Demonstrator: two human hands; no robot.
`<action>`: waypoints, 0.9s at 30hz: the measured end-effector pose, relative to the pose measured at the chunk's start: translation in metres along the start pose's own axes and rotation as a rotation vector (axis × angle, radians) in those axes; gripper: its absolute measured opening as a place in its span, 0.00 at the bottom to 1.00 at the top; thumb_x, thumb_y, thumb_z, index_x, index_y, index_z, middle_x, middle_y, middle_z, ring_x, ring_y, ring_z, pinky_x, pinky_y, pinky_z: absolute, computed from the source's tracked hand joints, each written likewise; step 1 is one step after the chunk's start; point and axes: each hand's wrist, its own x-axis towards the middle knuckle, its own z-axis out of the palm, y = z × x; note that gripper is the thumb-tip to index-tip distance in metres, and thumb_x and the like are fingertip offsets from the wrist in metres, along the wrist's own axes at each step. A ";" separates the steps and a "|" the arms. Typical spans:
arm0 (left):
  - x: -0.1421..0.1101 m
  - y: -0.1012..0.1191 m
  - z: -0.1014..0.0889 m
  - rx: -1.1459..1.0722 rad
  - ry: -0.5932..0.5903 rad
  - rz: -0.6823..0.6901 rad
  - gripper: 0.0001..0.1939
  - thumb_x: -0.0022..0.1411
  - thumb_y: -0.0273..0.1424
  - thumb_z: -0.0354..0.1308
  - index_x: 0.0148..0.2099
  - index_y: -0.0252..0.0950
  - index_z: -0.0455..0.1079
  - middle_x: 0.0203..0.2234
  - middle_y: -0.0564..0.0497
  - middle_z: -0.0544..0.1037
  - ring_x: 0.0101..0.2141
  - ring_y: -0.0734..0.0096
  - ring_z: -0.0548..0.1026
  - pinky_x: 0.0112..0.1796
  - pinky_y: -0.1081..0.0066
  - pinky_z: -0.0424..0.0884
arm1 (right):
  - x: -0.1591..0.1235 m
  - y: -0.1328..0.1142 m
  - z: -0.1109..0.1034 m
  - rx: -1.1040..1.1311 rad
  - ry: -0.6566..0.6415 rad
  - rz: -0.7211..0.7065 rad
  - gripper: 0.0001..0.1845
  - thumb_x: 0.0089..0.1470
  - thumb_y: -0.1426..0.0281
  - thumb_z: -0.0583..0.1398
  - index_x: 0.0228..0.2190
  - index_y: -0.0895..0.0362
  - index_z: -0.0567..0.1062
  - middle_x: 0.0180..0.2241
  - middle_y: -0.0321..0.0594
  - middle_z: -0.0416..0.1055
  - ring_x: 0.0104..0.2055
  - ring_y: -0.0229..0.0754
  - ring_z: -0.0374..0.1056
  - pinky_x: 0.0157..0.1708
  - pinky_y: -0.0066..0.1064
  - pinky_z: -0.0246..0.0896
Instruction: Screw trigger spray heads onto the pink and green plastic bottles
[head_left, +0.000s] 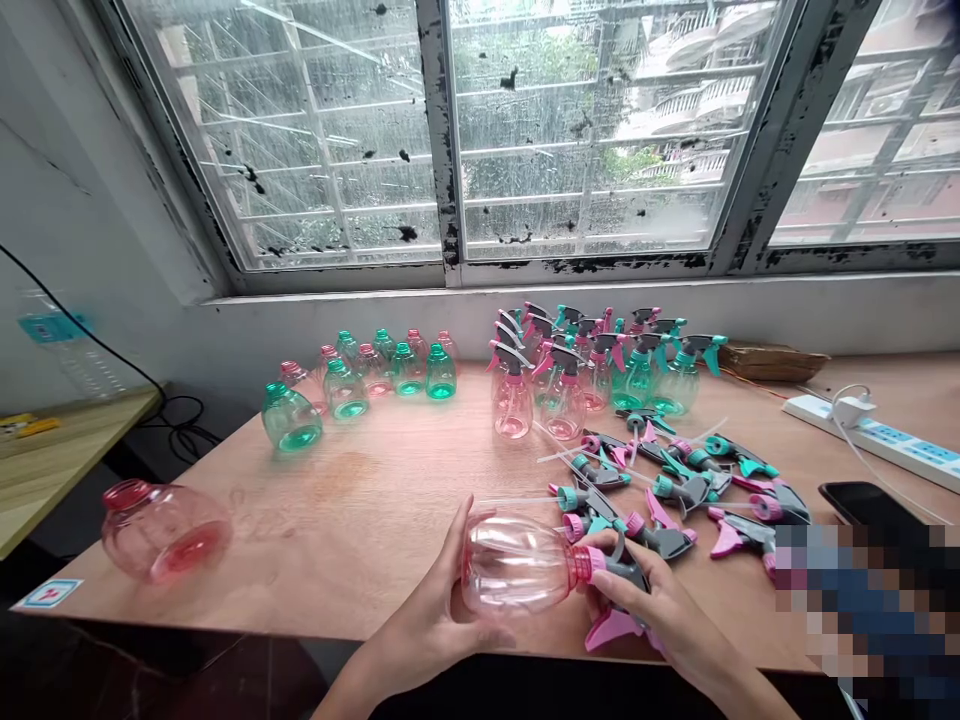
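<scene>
1. The window point(585, 150) spans the far side, well beyond the held bottle point(517, 565).
2. The worktop point(315, 560) reaches beneath the held bottle and out to both sides.
3. Spray bottles point(596, 378), pink and green with heads fitted, stand together beyond the held bottle.
4. Loose spray heads point(679, 490) lie jumbled just beyond the held bottle and to its right.
5. Open bottles point(375, 370), also pink and green, stand beyond the held bottle, to its left.
6. The power strip point(885, 435) lies well right of the held bottle.
7. The left hand point(431, 625) is part-open, curved around the held bottle's base.
8. The right hand point(667, 600) is curled around a spray head at the held bottle's neck.
9. The held bottle, clear pink, lies sideways between both hands near the worktop's front edge.
10. That spray head point(613, 628) has a pink trigger and meets the held bottle's neck; how tightly, I cannot tell.
</scene>
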 end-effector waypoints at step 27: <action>0.001 -0.001 0.001 -0.145 -0.054 0.003 0.47 0.63 0.32 0.68 0.73 0.56 0.42 0.69 0.47 0.56 0.67 0.49 0.59 0.60 0.59 0.66 | 0.001 -0.001 0.001 -0.075 0.010 0.014 0.18 0.53 0.58 0.70 0.38 0.55 0.74 0.23 0.28 0.70 0.25 0.37 0.64 0.28 0.29 0.56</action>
